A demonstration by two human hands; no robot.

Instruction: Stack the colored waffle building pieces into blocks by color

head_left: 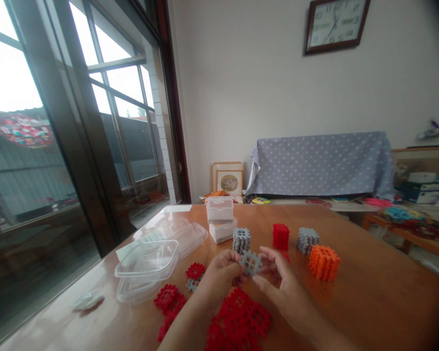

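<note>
A grey square piece (251,263) with notched edges is pinched by my left hand (225,270) above the table. My right hand (278,275) is at the piece's right side, its thumb and fingers spread apart. Below my hands lies a pile of red pieces (237,319). More red pieces (167,296) and a grey one (193,283) lie to the left, partly behind my left forearm. Just behind my hands rises a grey stack (242,239). Farther right are a red stack (281,236), another grey stack (308,240) and an orange stack (324,262).
Clear plastic containers (146,261) sit on the left of the wooden table (369,282). Two small white boxes (220,209) are stacked near the back edge. A crumpled packet (88,301) lies at the left. A low stool with colourful items (402,214) stands beyond the right edge.
</note>
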